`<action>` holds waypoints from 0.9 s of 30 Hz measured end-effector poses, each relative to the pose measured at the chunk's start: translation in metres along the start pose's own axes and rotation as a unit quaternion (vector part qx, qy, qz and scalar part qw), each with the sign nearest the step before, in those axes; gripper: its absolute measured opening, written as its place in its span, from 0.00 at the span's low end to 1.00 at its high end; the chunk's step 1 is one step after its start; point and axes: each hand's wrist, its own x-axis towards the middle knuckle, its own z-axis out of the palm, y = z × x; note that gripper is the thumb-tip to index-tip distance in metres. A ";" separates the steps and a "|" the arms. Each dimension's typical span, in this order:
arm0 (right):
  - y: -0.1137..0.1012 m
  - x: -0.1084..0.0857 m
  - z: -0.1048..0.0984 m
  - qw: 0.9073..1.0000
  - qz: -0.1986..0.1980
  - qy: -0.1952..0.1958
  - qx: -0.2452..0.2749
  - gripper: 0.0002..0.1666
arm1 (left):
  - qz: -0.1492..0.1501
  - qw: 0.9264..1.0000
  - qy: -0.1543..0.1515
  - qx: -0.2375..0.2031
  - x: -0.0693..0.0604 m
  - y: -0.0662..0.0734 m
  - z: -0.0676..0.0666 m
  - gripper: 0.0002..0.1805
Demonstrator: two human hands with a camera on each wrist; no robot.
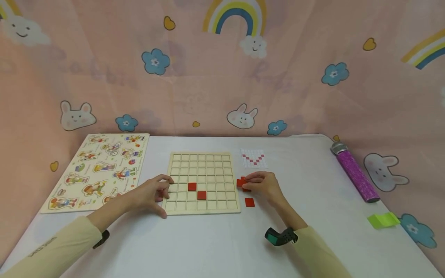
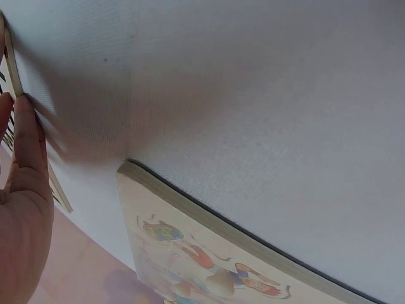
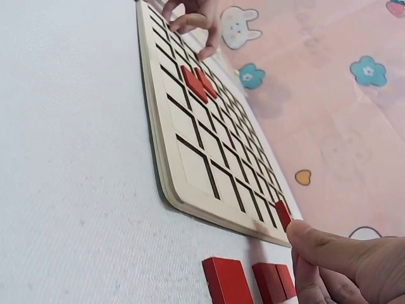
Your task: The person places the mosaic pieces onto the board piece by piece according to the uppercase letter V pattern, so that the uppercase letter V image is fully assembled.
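Observation:
A pale wooden grid board [image 1: 213, 212] lies flat, with two red square tiles, an upper-left tile [image 1: 192, 187] and a lower-right tile [image 1: 201, 195], set diagonally in its cells. My left hand [image 1: 150, 195] rests at the board's left edge, fingers and thumb touching it. Right of the board, my right hand [image 1: 264, 187] pinches a red square tile [image 3: 283, 214] between thumb and fingers. Below that hand lie more red tiles [image 3: 273, 284], partly hidden by it in the head view. One loose tile [image 1: 249, 202] sits apart, nearer the front.
A small pattern card [image 1: 253, 158] with red squares lies behind the right hand. At left is a picture puzzle board [image 1: 101, 173]. A glittery purple microphone [image 1: 355, 172] and a green sticky note [image 1: 383, 220] lie along the table's right side.

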 end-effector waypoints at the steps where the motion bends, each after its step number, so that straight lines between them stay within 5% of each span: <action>1: -0.001 0.001 0.003 1.000 0.000 -0.001 0.002 0.16 | 0.000 1.000 0.000 -0.001 0.000 0.000 0.000 0.24; 27: -0.032 0.017 0.079 0.996 -0.080 -0.012 0.027 0.11 | 0.001 1.000 0.010 -0.010 -0.003 0.000 0.002 0.23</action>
